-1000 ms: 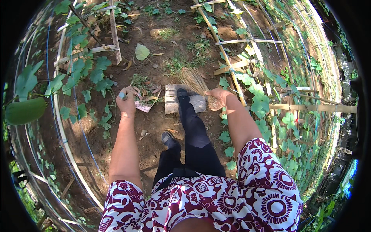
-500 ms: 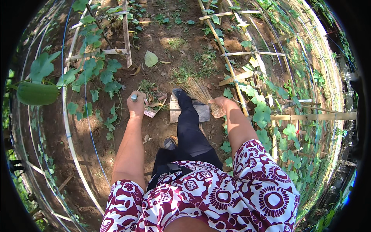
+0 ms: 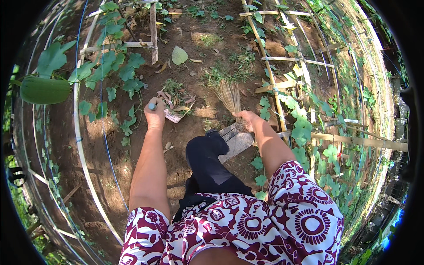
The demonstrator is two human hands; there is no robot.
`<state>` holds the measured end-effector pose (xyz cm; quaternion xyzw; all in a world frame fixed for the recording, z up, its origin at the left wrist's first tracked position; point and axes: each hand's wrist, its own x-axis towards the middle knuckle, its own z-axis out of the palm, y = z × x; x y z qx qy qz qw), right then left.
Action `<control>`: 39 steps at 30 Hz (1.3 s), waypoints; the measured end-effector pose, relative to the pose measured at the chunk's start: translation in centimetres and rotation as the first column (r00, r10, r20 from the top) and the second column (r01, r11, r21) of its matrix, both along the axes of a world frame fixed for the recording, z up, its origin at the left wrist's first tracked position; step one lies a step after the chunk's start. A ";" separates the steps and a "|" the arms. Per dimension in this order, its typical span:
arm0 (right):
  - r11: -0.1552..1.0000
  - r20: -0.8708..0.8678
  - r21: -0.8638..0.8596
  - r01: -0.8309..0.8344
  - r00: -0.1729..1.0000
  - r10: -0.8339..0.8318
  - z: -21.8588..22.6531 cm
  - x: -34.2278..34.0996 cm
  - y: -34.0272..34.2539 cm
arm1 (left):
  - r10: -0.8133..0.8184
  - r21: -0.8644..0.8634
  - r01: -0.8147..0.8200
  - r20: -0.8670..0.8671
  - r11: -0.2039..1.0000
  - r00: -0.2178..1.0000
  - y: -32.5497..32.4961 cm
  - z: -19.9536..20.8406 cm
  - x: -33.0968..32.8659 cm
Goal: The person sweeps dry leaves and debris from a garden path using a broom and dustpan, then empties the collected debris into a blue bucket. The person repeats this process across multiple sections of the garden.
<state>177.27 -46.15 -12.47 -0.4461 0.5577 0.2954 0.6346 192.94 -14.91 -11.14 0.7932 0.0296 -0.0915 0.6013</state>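
My left hand (image 3: 154, 117) is closed around the upright, grey-green round-ended handle of a dustpan. The pale pinkish dustpan (image 3: 172, 116) rests low by the soil, only its edge showing past my fingers. A heap of dry leaves and cut grass (image 3: 179, 99) lies at it; whether some sits inside I cannot tell. In my right hand (image 3: 248, 120) is the bound grip of a straw hand broom (image 3: 229, 98), its bristles fanned away from me onto the ground. Just below that hand, a weathered wooden block (image 3: 237, 145) lies tilted beside my bent leg.
Bamboo trellises with leafy vines line both sides, one pole (image 3: 271, 79) close to my right hand. A green gourd (image 3: 45, 90) hangs at the far left. Blue string (image 3: 104, 119) runs down on the left. A large pale leaf (image 3: 179, 55) lies ahead on brown soil.
My leg has drawn back from the wooden block, which has turned and shifted nearer me. The broom's bristles have swung more upright. Both hands keep their grips.
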 end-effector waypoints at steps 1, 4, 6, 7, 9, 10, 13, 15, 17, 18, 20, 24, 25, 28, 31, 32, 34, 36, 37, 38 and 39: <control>1.000 0.074 0.023 0.007 0.997 -0.009 -0.4 0.0 0.7 | -0.008 0.017 0.008 0.045 1.000 0.999 0.0 -0.2 0.0; 0.997 0.134 0.039 0.071 0.988 -0.075 -1.3 1.0 2.0 | -0.016 0.043 0.012 0.091 0.999 0.996 0.0 -0.7 -0.2; 0.987 0.142 0.046 0.154 0.977 -0.159 -0.9 0.5 2.3 | -0.018 0.035 0.017 0.030 0.999 0.999 0.0 -0.7 -0.4; 0.976 0.152 0.039 0.214 0.964 -0.218 -0.4 -0.2 2.3 | -0.002 -0.030 0.001 -0.015 1.000 1.000 0.0 -0.7 -0.5; 0.974 0.194 -0.032 0.223 0.958 -0.213 1.5 -3.2 2.4 | -0.016 -0.028 0.016 0.005 0.999 1.000 0.0 -0.6 -0.5; 0.960 0.253 0.020 0.278 0.928 -0.274 2.9 -5.7 2.9 | -0.021 -0.044 0.022 0.029 0.999 0.999 -0.1 -0.5 -0.5; 0.944 0.104 0.073 0.322 0.939 -0.328 8.1 -13.5 4.9 | -0.066 -0.018 0.067 0.048 0.998 0.997 -0.3 -0.4 -0.4; 0.941 0.082 0.200 0.272 0.953 -0.293 11.3 -18.0 5.9 | -0.106 -0.020 0.107 0.059 0.994 0.993 -0.8 -0.5 -0.2; 0.915 -0.094 0.277 0.295 0.956 -0.279 11.9 -20.1 6.5 | -0.141 0.013 0.140 0.057 0.990 0.988 -1.3 -0.7 -0.3; 0.878 -0.158 0.357 0.318 0.947 -0.278 11.7 -20.1 6.5 | -0.146 0.004 0.146 0.074 0.989 0.986 -1.6 -0.8 -0.2; 0.889 -0.294 0.276 0.364 0.913 -0.283 8.8 -17.6 6.1 | -0.134 -0.029 0.135 0.055 0.990 0.989 -2.0 -1.0 -0.4; 0.973 -0.043 0.155 0.171 0.985 -0.166 4.1 -8.2 1.9 | -0.121 0.016 0.120 0.046 0.993 0.992 -1.8 -1.1 -0.8; 0.980 0.014 0.133 0.146 0.989 -0.149 4.1 -6.0 0.9 | -0.107 0.041 0.105 0.048 0.994 0.993 -1.5 -1.1 -1.1; 0.997 0.147 0.062 0.038 0.988 -0.046 5.1 -2.8 0.0 | -0.093 0.059 0.090 0.066 0.994 0.993 -1.0 -1.2 -1.2; 0.999 0.272 -0.013 0.038 0.962 -0.033 7.1 -5.9 2.0 | -0.085 0.075 0.080 0.056 0.994 0.995 -0.8 -1.2 -1.6; 0.999 0.327 -0.031 0.039 0.945 -0.026 7.6 -7.4 2.7 | -0.089 0.083 0.082 0.089 0.993 0.992 -0.8 -1.2 -1.7; 0.998 0.329 0.022 0.064 0.942 -0.068 8.2 -10.3 3.5 | -0.087 0.081 0.079 0.108 0.994 0.990 -0.7 -0.9 -1.9; 0.980 0.113 0.133 0.148 0.980 -0.164 7.8 -11.5 3.6 | -0.088 0.075 0.081 0.085 0.994 0.992 -0.5 -0.8 -2.1; 0.972 0.030 0.204 0.120 0.991 -0.129 7.4 -11.2 3.1 | -0.082 0.053 0.079 0.071 0.995 0.994 -0.4 -0.7 -2.0; 0.975 0.028 0.183 0.129 0.990 -0.137 6.7 -10.0 2.7 | -0.074 0.037 0.071 0.066 0.997 0.995 -0.3 -0.7 -1.9; 0.979 0.026 0.158 0.129 0.991 -0.135 5.9 -8.4 2.2 | -0.067 0.027 0.065 0.068 0.998 0.995 -0.2 -0.8 -1.8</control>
